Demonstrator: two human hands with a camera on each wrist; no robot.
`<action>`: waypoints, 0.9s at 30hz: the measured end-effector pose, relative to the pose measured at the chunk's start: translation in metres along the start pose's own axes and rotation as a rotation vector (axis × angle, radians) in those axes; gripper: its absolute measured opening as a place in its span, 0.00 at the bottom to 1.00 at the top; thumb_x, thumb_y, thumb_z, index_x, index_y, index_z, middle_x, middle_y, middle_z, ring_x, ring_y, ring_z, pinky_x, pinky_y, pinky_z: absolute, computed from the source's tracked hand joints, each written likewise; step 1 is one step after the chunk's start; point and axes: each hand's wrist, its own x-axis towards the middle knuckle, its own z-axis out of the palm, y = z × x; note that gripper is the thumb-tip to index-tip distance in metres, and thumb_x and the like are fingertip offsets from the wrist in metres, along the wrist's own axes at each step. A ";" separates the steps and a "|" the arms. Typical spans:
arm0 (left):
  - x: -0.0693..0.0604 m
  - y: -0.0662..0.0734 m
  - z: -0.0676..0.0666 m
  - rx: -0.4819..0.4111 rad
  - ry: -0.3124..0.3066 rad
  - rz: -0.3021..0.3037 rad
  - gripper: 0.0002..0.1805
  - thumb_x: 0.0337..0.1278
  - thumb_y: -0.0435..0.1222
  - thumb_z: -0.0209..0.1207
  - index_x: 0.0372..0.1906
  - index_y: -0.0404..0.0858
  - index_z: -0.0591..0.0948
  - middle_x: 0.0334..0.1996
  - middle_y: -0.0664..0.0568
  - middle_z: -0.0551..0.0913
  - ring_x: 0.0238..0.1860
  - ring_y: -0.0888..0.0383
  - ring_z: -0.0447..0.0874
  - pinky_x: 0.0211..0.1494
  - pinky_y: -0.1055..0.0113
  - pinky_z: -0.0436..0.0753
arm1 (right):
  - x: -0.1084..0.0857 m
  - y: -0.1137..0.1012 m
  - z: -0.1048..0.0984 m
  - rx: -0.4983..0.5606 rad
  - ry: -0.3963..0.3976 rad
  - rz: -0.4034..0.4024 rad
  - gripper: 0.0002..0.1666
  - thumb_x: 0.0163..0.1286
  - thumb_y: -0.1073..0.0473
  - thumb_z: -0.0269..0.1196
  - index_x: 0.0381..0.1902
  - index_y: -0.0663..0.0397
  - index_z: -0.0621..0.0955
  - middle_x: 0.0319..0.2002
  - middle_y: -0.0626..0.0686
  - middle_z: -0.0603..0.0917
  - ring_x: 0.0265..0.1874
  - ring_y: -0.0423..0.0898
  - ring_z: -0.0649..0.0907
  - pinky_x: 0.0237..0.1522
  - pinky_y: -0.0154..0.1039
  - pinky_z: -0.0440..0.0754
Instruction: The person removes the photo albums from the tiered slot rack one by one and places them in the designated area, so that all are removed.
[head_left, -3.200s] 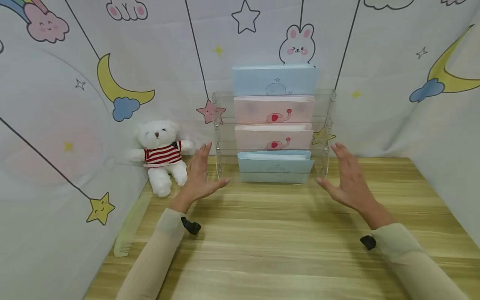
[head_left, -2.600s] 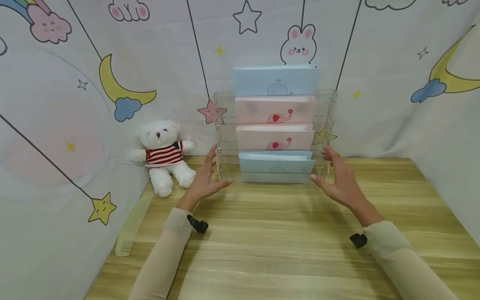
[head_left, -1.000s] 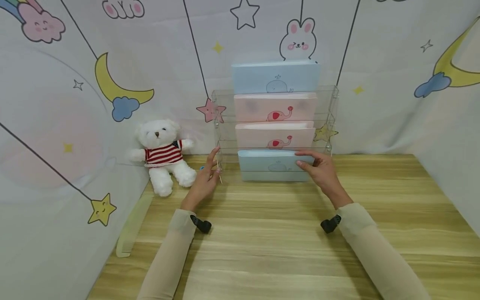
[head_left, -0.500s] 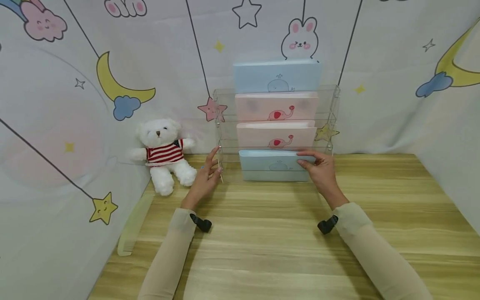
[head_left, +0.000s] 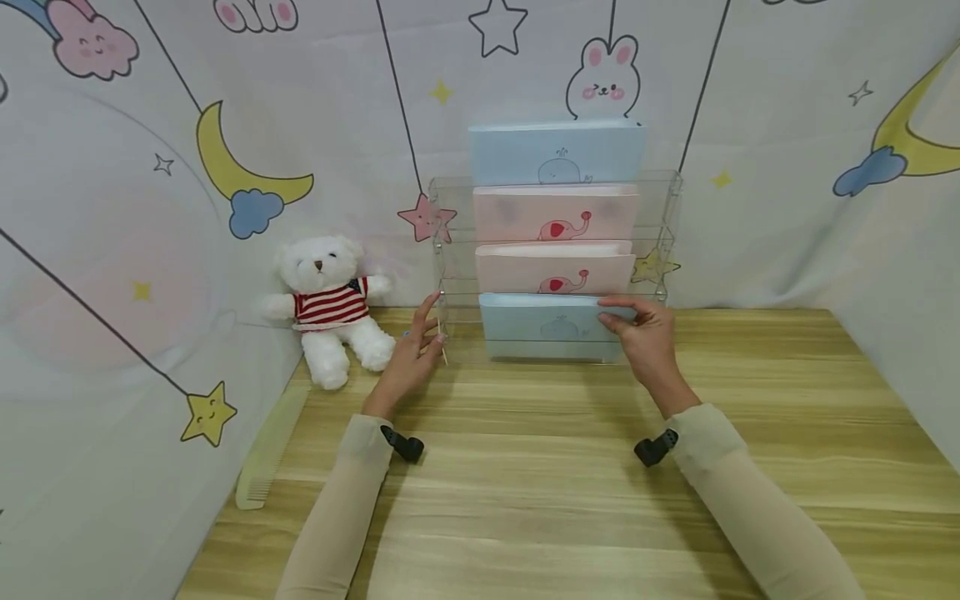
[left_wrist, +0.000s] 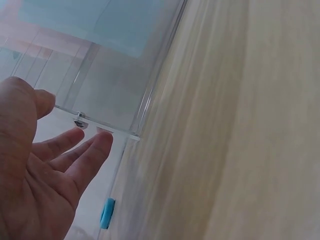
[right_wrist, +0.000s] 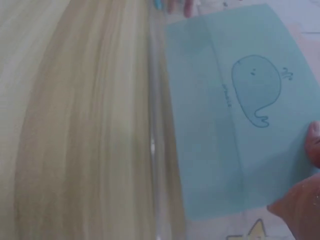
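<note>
A clear tiered rack [head_left: 465, 333] stands at the back of the wooden table. In its lowest, front tier is a light-blue notebook [head_left: 540, 321] with a whale drawing. My right hand [head_left: 648, 342] pinches the notebook's upper right corner between thumb and fingers; the thumb lies on the front cover. Close up in the right wrist view, the whale cover [right_wrist: 225, 160] fills the right half. At the rack's left side, my left hand [head_left: 408, 362] rests its fingertips against the side panel. The left wrist view shows these fingers [left_wrist: 90, 160] slightly bent near a metal screw.
Behind, the higher tiers hold two pink elephant notebooks [head_left: 517, 212] and another blue whale notebook [head_left: 510, 154]. A white teddy bear [head_left: 330, 308] sits left of the rack. A pale comb [head_left: 272, 446] lies along the table's left edge. A printed cloth [head_left: 772, 108] hangs behind.
My hands have come inward from both sides of the rack, the left onto its side panel, the right onto the front blue notebook. That notebook's top edge has just risen slightly.
</note>
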 end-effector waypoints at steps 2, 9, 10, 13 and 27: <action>0.000 -0.001 0.000 0.005 -0.002 0.006 0.41 0.86 0.35 0.50 0.88 0.62 0.46 0.80 0.26 0.64 0.73 0.29 0.78 0.66 0.35 0.83 | 0.001 -0.005 0.000 0.000 0.012 -0.004 0.10 0.63 0.77 0.74 0.43 0.68 0.92 0.38 0.30 0.92 0.47 0.29 0.88 0.46 0.24 0.82; 0.000 -0.001 -0.001 0.017 0.002 -0.001 0.39 0.86 0.39 0.50 0.88 0.62 0.46 0.79 0.26 0.66 0.72 0.31 0.80 0.63 0.35 0.84 | 0.008 -0.021 0.006 0.037 0.037 -0.019 0.10 0.62 0.78 0.74 0.43 0.76 0.90 0.38 0.32 0.91 0.47 0.34 0.87 0.42 0.25 0.83; 0.000 -0.001 -0.002 0.019 0.004 -0.006 0.39 0.86 0.40 0.50 0.88 0.63 0.46 0.79 0.26 0.66 0.72 0.31 0.80 0.63 0.35 0.84 | 0.009 -0.023 0.007 0.052 0.040 -0.016 0.10 0.62 0.78 0.74 0.42 0.75 0.90 0.38 0.33 0.91 0.47 0.35 0.87 0.41 0.25 0.83; -0.001 -0.001 -0.004 0.024 0.010 -0.018 0.39 0.86 0.41 0.50 0.88 0.64 0.46 0.80 0.27 0.66 0.73 0.32 0.79 0.66 0.35 0.83 | 0.011 -0.030 0.008 0.065 0.049 0.000 0.09 0.62 0.77 0.74 0.41 0.71 0.91 0.38 0.35 0.91 0.47 0.37 0.86 0.39 0.26 0.83; 0.000 0.001 0.002 -0.028 0.001 0.011 0.41 0.84 0.33 0.51 0.89 0.53 0.45 0.80 0.25 0.63 0.72 0.28 0.79 0.59 0.34 0.86 | 0.010 -0.054 0.004 0.082 0.078 0.042 0.18 0.62 0.78 0.74 0.35 0.48 0.93 0.35 0.40 0.91 0.35 0.35 0.89 0.41 0.28 0.88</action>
